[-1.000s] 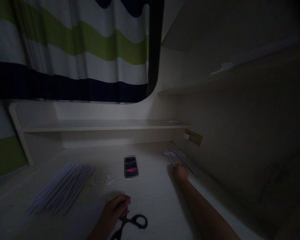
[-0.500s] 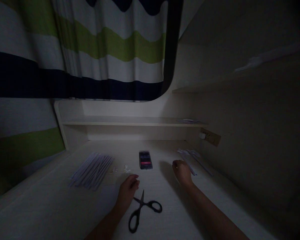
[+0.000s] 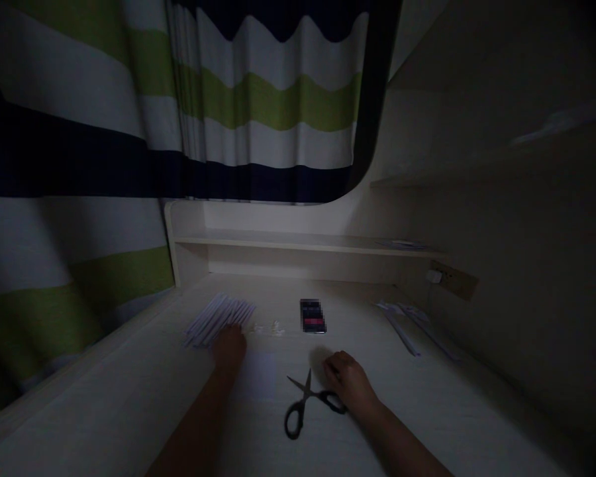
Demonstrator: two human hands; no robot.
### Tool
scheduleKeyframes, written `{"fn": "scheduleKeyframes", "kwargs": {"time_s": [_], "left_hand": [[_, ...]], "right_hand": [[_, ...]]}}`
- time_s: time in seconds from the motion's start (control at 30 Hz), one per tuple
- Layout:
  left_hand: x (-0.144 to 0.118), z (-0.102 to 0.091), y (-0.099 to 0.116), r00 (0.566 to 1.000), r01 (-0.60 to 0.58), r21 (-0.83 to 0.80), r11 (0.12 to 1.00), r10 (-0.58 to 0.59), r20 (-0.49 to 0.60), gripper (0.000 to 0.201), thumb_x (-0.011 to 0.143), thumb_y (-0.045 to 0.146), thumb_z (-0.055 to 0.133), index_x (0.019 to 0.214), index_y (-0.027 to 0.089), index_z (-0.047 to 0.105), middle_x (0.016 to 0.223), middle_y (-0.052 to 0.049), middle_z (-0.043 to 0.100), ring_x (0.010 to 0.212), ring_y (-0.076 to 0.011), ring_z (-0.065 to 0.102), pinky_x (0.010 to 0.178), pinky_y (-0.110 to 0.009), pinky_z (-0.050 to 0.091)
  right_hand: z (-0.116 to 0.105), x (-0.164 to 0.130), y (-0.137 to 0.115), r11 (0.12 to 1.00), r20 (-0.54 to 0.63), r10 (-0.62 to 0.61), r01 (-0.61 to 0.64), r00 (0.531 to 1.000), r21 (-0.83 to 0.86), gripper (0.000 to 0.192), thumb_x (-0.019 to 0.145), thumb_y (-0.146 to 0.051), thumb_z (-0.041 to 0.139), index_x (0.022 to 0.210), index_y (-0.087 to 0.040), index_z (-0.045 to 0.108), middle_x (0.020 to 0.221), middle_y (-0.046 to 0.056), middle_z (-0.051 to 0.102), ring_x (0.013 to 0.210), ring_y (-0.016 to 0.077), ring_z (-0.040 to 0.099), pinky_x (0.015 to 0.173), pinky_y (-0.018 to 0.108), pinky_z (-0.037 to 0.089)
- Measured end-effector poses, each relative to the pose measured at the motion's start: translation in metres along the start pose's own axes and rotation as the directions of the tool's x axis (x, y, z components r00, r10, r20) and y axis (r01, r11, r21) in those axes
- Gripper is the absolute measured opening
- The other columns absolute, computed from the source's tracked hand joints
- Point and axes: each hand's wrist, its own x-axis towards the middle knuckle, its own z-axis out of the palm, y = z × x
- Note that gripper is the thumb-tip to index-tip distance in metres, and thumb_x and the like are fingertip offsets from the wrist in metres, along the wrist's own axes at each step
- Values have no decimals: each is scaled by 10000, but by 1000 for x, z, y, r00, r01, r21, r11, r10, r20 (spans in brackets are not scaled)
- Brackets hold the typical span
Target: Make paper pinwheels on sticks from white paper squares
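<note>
My left hand point(image 3: 230, 344) reaches to the near right edge of a pile of thin white rolled-paper sticks point(image 3: 217, 318) on the desk. Its fingertips are down among the sticks and mostly hidden, so a grip cannot be made out. Over the desk, just above the scissors' right handle, is my right hand point(image 3: 348, 379), fingers curled together; whatever may be inside them is hidden. The scissors point(image 3: 306, 392), with black handles, lie with their blades spread and pointing away from me. A pale sheet of paper point(image 3: 258, 375) lies between my left forearm and the scissors.
A pixelated phone point(image 3: 312, 316) lies beyond the scissors. Small white bits point(image 3: 277, 326) are right of the pile. Several separate sticks point(image 3: 401, 331) lie at the right. A low shelf point(image 3: 288, 242) spans the back, with a striped curtain point(image 3: 273, 99) above and a wall socket point(image 3: 454, 279) at right.
My left hand has moved left and forward, from beside the scissors to the stick pile. My right hand has come back from near the right-hand sticks toward the scissors. The view has turned left.
</note>
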Motion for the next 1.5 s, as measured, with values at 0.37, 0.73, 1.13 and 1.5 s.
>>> {"fn": "scheduleKeyframes", "kwargs": {"time_s": [0.37, 0.73, 1.13, 1.5], "left_hand": [[6, 11, 1, 994, -59, 128, 990, 45, 103, 285, 801, 197, 343, 867, 119, 608, 934, -140, 602, 908, -212, 544, 757, -297, 386], [7, 5, 0, 877, -262, -64, 963, 265, 401, 315, 592, 374, 624, 839, 179, 622, 857, -39, 642, 787, -171, 577, 645, -222, 396], [-29, 9, 39, 827, -352, -32, 935, 327, 457, 360, 634, 465, 544, 789, 143, 580, 845, -105, 606, 822, -245, 553, 684, -307, 393], [-36, 23, 41, 816, -412, 18, 911, 360, 452, 273, 754, 206, 392, 921, 63, 553, 982, -198, 577, 977, -275, 502, 848, -357, 324]], "right_hand": [[-5, -9, -24, 941, 166, -288, 246, 943, 234, 100, 752, -171, 527, 781, -202, 617, 802, 39, 552, 816, 174, 490, 748, 297, 379], [5, -11, -13, 971, 240, -211, 174, 948, 163, 205, 735, -68, 483, 773, -197, 638, 784, 40, 553, 806, 176, 493, 731, 286, 385], [-5, -6, -9, 991, 260, -101, 72, 960, 116, 162, 722, -90, 483, 704, -179, 617, 782, 49, 578, 792, 182, 519, 721, 282, 396], [-7, -7, -14, 984, 259, -165, 141, 952, 110, 163, 767, -121, 457, 740, -180, 606, 781, 48, 578, 783, 178, 516, 721, 289, 403]]}}
